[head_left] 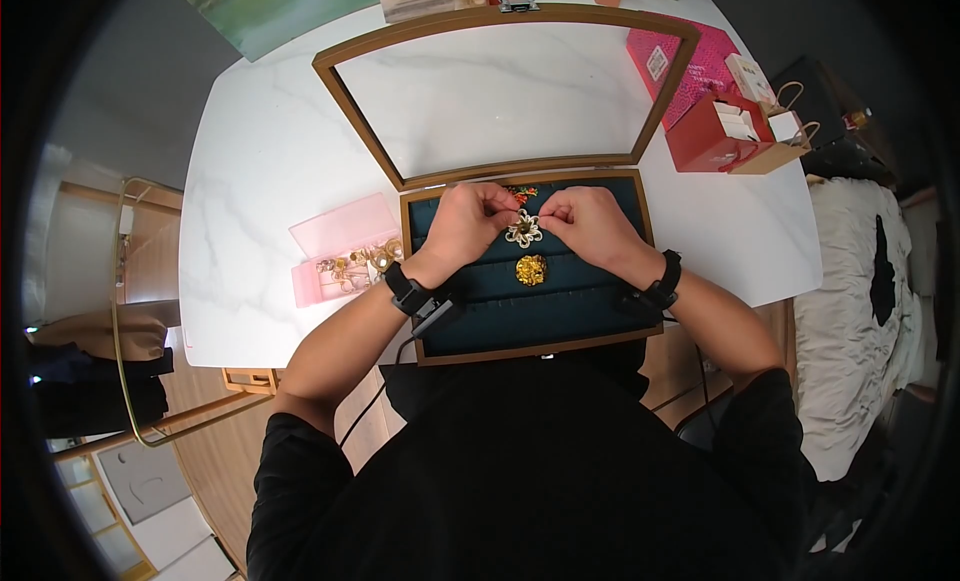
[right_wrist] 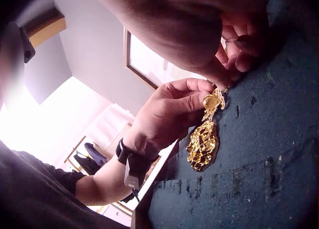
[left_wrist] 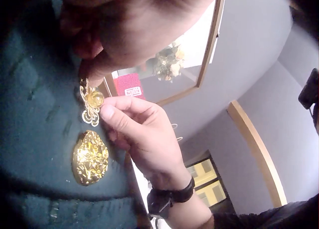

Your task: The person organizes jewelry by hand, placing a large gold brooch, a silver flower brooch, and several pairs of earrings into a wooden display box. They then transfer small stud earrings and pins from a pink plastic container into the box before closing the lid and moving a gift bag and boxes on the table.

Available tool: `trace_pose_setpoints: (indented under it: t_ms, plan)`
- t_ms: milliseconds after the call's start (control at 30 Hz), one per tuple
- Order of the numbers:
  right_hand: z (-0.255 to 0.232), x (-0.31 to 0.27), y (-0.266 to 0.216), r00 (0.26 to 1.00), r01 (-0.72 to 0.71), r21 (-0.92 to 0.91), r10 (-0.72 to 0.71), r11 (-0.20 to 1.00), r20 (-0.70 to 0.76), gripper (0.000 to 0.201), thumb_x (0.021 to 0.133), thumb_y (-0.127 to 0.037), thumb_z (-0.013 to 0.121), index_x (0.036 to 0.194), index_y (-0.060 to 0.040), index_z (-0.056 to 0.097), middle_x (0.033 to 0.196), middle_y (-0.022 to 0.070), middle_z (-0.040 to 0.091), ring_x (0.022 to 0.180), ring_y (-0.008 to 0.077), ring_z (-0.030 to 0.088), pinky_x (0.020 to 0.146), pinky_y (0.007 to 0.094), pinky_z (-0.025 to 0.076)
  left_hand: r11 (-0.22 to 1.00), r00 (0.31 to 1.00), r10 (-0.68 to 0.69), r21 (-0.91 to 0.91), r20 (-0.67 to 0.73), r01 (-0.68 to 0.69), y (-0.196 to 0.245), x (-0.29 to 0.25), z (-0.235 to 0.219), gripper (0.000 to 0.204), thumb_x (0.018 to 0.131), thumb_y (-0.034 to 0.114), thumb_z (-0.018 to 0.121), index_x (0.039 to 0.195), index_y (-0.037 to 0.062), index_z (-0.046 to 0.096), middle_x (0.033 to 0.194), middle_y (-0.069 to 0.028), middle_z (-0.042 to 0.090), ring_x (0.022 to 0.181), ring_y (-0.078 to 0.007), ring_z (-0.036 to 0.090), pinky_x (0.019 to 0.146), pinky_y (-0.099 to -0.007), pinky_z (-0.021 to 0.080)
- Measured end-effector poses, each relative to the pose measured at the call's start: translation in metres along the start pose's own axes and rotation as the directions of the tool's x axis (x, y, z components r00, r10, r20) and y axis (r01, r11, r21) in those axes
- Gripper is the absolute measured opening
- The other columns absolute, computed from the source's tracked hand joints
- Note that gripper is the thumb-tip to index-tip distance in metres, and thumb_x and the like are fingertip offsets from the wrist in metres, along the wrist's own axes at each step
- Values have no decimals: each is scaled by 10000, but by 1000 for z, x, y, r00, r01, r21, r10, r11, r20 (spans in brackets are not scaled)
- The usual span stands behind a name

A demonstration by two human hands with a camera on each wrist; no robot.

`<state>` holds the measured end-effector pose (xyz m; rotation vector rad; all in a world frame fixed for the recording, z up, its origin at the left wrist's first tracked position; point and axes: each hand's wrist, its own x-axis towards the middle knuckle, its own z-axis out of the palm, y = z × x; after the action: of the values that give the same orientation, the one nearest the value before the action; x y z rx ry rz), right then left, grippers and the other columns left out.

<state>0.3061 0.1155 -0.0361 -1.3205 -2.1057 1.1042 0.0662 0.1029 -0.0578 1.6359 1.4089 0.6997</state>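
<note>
A flower-shaped brooch with looped pale petals and a round gold-coloured centre lies against the dark green padded lining of a wooden display case. My left hand pinches its left edge between thumb and forefinger. From the opposite side, my right hand pinches its right edge; the left wrist view shows that thumb beside the gold centre. Just nearer to me sits a crumpled-looking gold brooch, touched by neither hand. Behind the flower, a red and green ornament shows partly between the hands.
The case's glass lid stands raised on its brown frame at the far side. Left of the case, an open pink box holds several gold-toned pieces of jewellery. A red paper bag and a pink box stand at the back right.
</note>
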Motion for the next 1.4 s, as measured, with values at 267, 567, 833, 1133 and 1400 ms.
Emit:
trace_pose_setpoints:
  t_ms: [267, 567, 833, 1133, 1400]
  plan:
    - [0, -1, 1, 1000, 9, 17, -9, 1000, -18, 157, 963, -96, 800, 1046, 35, 824, 849, 177, 794, 764, 277, 783, 739, 373, 598, 999, 998, 39, 33, 40, -40, 4, -2, -3, 109, 958, 3, 861, 1061, -9, 827, 959, -84, 836, 902, -146, 789, 839, -308, 632]
    - [0, 3, 4, 1000, -7, 26, 8, 1000, -4, 171, 974, -113, 783, 1055, 27, 838, 896, 197, 815, 806, 286, 808, 766, 377, 613, 996, 995, 68, 58, 67, -72, -3, -1, -8, 127, 919, 70, 874, 1044, 64, 851, 957, -84, 853, 884, -224, 825, 814, -343, 635]
    - [2, 2, 6, 1000, -5, 56, 5, 998, 6, 177, 972, -120, 790, 1067, 19, 840, 904, 187, 823, 822, 278, 815, 779, 365, 617, 991, 996, 66, 114, 54, -72, 10, -9, -8, 195, 904, 73, 879, 1097, 98, 868, 987, -77, 857, 907, -246, 821, 826, -355, 637]
    - [2, 1, 5, 1000, 1, 52, -1, 999, 8, 152, 963, -115, 803, 1048, 6, 835, 880, 153, 817, 786, 250, 797, 757, 357, 606, 981, 995, 81, 171, 53, -89, 10, -9, -11, 233, 887, 67, 891, 1118, 95, 873, 1045, -93, 844, 907, -276, 804, 834, -379, 633]
    - [4, -1, 4, 1000, 9, 46, -9, 999, -5, 101, 937, -71, 810, 1014, -8, 828, 857, 134, 803, 777, 244, 786, 747, 354, 604, 972, 980, 186, 133, 65, -193, 7, -9, -9, 215, 909, -19, 874, 1118, 31, 857, 918, -78, 788, 793, -160, 740, 745, -318, 608]
